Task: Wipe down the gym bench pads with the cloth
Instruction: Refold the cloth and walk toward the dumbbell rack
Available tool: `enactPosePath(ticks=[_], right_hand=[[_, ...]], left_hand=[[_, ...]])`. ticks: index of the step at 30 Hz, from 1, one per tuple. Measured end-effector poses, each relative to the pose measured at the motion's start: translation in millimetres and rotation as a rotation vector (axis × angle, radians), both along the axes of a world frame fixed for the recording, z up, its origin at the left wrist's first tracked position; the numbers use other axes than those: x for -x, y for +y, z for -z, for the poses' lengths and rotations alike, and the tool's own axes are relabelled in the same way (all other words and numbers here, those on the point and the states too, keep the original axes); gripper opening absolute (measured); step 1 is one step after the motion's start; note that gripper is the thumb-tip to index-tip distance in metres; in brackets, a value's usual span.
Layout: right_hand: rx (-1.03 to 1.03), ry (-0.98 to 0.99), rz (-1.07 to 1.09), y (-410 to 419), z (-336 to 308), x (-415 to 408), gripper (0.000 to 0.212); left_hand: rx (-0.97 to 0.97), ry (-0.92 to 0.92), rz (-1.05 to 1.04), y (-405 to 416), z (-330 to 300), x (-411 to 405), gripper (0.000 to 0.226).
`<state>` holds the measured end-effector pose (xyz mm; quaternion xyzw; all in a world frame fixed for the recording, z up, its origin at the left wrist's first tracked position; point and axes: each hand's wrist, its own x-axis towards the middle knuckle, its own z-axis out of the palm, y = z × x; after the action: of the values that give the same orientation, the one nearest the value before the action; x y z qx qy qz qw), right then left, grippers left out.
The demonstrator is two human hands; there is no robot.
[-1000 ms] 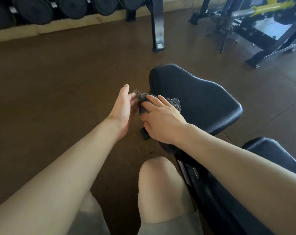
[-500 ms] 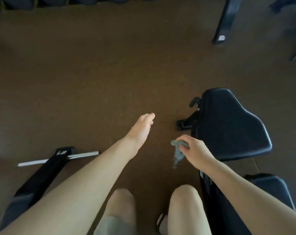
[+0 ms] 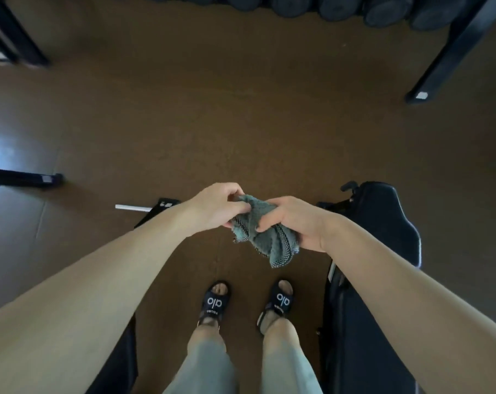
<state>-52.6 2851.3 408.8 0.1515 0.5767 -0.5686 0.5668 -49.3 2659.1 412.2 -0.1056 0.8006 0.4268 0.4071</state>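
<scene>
1. Head view, centre of the frame: the cloth (image 3: 265,237) is a soft, looped grey-green terry rag with a darker checked woven border, bunched into a crumpled wad held in the air above the floor, one corner drooping toward the lower right.
2. The left hand (image 3: 217,207) pinches the cloth's upper left edge, fingers curled over the fabric.
3. The right hand (image 3: 296,223) grasps the cloth from the right, with the thumb pressed into the folds and the fingers wrapped round the bulk of it.
4. Both bare forearms run in from the lower corners and meet at the cloth.
5. At the right of the frame, just beside the right forearm, the bench seat pad (image 3: 394,220) is a smooth black vinyl cushion with rounded corners and a faint sheen along its edge; the cloth is not touching it.
6. Below it, in the lower right, the longer back pad (image 3: 363,336) shows the same dark padded surface.
7. At the bottom centre, two feet in black strap sandals (image 3: 214,304) with white lettering stand on the floor (image 3: 241,123), which is matte brown and finely speckled.
8. A black steel frame foot with a pale bar (image 3: 133,207) lies at centre left.
9. Round dark dumbbell ends (image 3: 340,5) line the top edge.
</scene>
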Motion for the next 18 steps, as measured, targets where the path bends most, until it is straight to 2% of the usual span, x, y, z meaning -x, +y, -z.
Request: enactPosePath(ticks=[2, 5, 8, 11, 15, 18], right_hand=[[-0.090, 0.068, -0.038, -6, -15, 13, 0.036], [-0.212, 0.190, -0.254, -16, -38, 27, 0.030], [-0.212, 0.264, -0.293, -30, -51, 37, 0.030], [-0.185, 0.306, -0.289, -56, -59, 53, 0.029], [-0.212, 0.366, -0.368, -103, -69, 87, 0.026], [-0.198, 0.387, -0.400, -141, -77, 114, 0.024]], left_hand=[[0.032, 0.031, -0.022, -12, -21, 3, 0.015], [0.090, 0.019, -0.077, -33, -43, -2, 0.018], [0.102, 0.023, -0.214, -50, -53, -10, 0.017], [0.031, -0.040, -0.366, -71, -58, -10, 0.014], [-0.035, -0.090, -0.357, -111, -64, 6, 0.031], [-0.015, -0.035, -0.362, -147, -71, 32, 0.020]])
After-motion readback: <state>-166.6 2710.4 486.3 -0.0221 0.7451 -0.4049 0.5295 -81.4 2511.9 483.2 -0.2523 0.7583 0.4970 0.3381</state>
